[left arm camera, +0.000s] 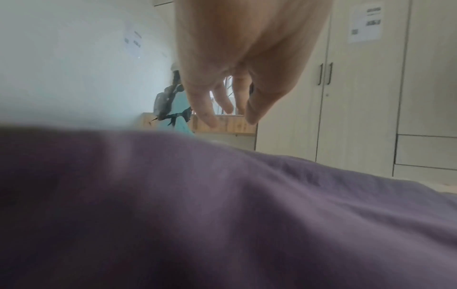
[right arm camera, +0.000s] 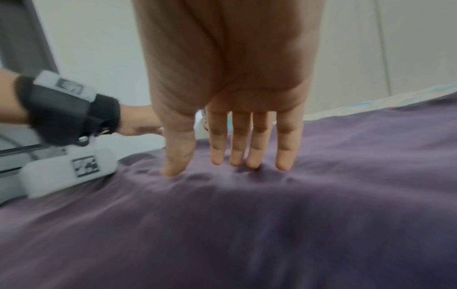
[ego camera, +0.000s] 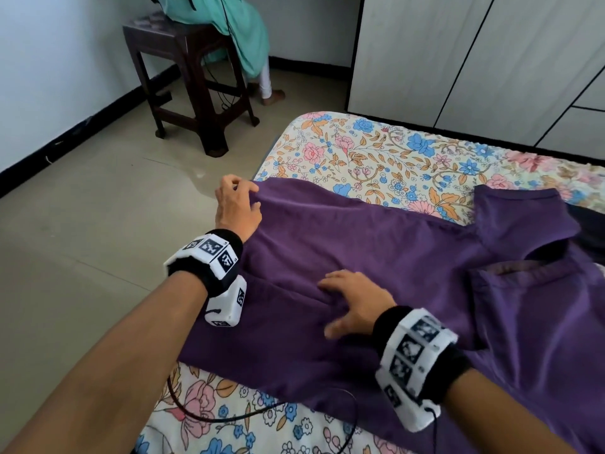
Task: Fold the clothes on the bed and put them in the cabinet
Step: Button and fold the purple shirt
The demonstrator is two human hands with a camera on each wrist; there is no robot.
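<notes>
A purple T-shirt [ego camera: 376, 250] lies spread across the floral bed sheet [ego camera: 376, 152], its hem toward the bed's left edge and its collar and sleeves to the right. My left hand [ego camera: 237, 204] hovers over the far hem corner with loosely curled fingers. In the left wrist view its fingertips [left arm camera: 212, 121] hang free just above the purple fabric [left arm camera: 247, 215], holding nothing. My right hand [ego camera: 353, 299] lies flat on the middle of the shirt. Its straight fingers [right arm camera: 281, 152] press a small wrinkle into the cloth [right arm camera: 247, 224].
White cabinet doors [ego camera: 458, 60] stand shut behind the bed. A dark wooden stool [ego camera: 183, 77] with a seated person in teal [ego camera: 229, 27] is at the far left on the tiled floor. A dark garment [ego camera: 592, 224] lies at the right edge. A black cable [ego camera: 229, 417] loops over the sheet.
</notes>
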